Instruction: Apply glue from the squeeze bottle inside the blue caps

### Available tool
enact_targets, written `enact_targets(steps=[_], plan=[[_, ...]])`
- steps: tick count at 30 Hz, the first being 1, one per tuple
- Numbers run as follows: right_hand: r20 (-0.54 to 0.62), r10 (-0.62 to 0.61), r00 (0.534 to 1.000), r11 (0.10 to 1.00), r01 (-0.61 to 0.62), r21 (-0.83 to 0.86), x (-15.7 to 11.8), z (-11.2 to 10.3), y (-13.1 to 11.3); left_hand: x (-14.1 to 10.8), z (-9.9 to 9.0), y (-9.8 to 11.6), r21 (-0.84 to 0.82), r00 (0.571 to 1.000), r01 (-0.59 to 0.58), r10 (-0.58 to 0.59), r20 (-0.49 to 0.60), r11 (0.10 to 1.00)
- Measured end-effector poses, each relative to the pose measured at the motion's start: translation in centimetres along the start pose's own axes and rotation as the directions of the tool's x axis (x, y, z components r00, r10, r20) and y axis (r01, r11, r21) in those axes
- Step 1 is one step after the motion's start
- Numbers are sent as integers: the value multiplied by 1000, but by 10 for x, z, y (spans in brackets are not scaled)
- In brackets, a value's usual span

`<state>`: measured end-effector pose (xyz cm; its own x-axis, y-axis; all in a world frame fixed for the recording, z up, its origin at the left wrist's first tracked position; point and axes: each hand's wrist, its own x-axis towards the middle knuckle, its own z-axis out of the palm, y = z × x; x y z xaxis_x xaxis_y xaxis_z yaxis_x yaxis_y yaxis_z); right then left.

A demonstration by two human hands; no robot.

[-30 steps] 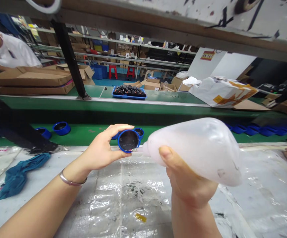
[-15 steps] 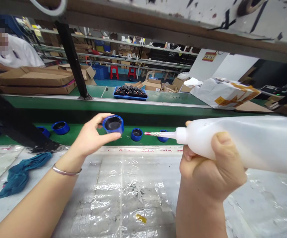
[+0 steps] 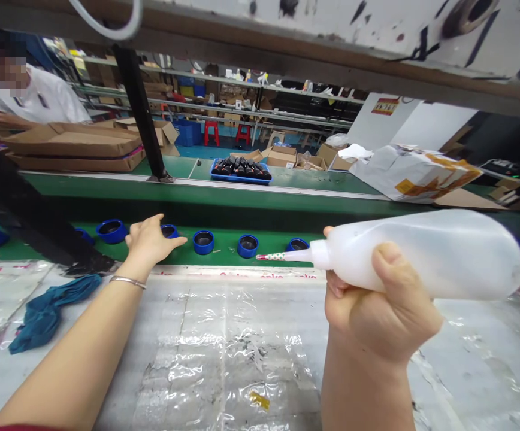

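My left hand reaches over the green belt with thumb and fingers apart. Between them, partly hidden, is a blue cup-like ring with a dark inside; whether the fingers touch it I cannot tell. Another blue ring lies just to its right. My right hand is wrapped round a translucent white squeeze bottle, held nearly level. Its thin nozzle, with a patterned red-and-white tip, points left, in front of and just below more blue rings on the belt.
A dark metal post and an overhead beam frame the bench. A teal cloth lies on the plastic-covered table. Behind the belt stands a blue tray of black parts. Someone in white sits far left; skin shows at the right edge.
My left hand has let go of the blue ring it held, which now rests on the belt, and has moved left to another ring. The bottle has shifted slightly left.
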<state>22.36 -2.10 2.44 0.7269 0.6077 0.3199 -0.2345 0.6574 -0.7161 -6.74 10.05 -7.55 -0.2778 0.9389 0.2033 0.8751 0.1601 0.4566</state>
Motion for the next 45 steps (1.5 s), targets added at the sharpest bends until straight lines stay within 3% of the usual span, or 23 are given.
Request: enact_targets(steps=[6, 11, 15, 20, 25, 27, 32, 37, 45], plan=[[-4, 38, 999, 999, -38, -10, -2, 0, 1, -22, 32, 27, -20, 985, -171, 170, -34, 985], [4, 46, 999, 999, -46, 6, -3, 1, -1, -30, 45, 33, -138, 978, -207, 203, -38, 969], [9, 51, 999, 999, -51, 2, -3, 2, 0, -34, 28, 42, -374, 951, -268, 305, 43, 888], [19, 44, 999, 998, -44, -34, -2, 0, 1, -56, 0, 66, -696, 841, -251, 507, 187, 673], [33, 25, 999, 999, -24, -32, -1, -1, -1, -75, -17, 81, -897, 751, -25, 601, 274, 440], [46, 14, 999, 999, -13, -31, -1, -1, -1, -78, -20, 83, -917, 734, 39, 611, 297, 398], [73, -2, 997, 999, 5, -41, -3, -1, 1, -80, -19, 85, -928, 703, 63, 643, 303, 368], [53, -23, 998, 999, 24, -24, -6, -3, 3, -81, -21, 84, -901, 708, -69, 658, 258, 428], [123, -256, 959, 962, 265, -67, -9, -8, 14, -84, -28, 83, -870, 712, -129, 655, 254, 477]])
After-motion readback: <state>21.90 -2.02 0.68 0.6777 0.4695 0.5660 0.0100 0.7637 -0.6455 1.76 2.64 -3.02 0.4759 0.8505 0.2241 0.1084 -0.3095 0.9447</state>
